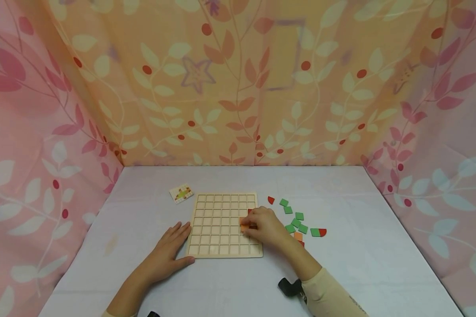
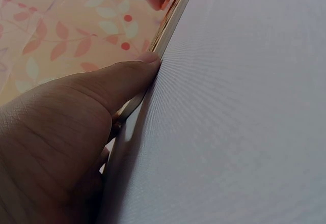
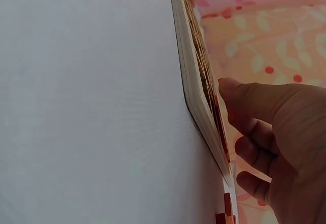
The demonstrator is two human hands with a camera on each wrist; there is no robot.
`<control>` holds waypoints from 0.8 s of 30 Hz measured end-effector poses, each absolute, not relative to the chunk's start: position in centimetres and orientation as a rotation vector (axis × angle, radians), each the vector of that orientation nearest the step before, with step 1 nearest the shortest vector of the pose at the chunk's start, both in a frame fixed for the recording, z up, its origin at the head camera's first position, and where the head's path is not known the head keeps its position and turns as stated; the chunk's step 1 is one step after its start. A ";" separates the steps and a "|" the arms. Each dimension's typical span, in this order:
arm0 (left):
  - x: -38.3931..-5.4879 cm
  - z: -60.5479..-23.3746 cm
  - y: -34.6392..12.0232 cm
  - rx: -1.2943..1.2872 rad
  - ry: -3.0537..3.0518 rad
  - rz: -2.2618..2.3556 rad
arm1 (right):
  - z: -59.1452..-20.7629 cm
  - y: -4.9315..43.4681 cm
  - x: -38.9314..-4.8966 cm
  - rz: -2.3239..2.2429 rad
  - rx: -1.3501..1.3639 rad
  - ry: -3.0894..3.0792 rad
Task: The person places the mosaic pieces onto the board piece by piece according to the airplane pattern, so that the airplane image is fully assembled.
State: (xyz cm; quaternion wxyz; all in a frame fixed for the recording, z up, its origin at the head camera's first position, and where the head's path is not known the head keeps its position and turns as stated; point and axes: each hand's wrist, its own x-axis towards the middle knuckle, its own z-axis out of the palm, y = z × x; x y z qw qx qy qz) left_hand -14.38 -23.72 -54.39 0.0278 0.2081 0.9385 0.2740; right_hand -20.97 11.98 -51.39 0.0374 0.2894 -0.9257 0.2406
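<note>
A square wooden grid board lies on the table. My left hand rests at its left edge, fingers extended and thumb at the near corner. In the left wrist view the thumb touches the board's edge. Over the right part of the grid, my right hand pinches an orange tile between thumb and fingers. Another orange tile shows beside the fingertips, and a red piece sits in a cell just above; the hand partly hides the cells under it.
Several green tiles lie scattered right of the board, with a red quarter-round piece and another red piece. An orange tile lies near the right forearm. A small pattern card is at the board's upper left.
</note>
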 end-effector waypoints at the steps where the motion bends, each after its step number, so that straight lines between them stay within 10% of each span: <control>1: -14.4 -54.4 -23.7 0.643 2.899 0.844 | -51.5 12.0 -20.9 0.726 0.885 -2.844; 24: -14.5 -54.8 -23.8 0.647 2.903 0.828 | -51.8 11.5 -20.7 0.644 0.904 -2.863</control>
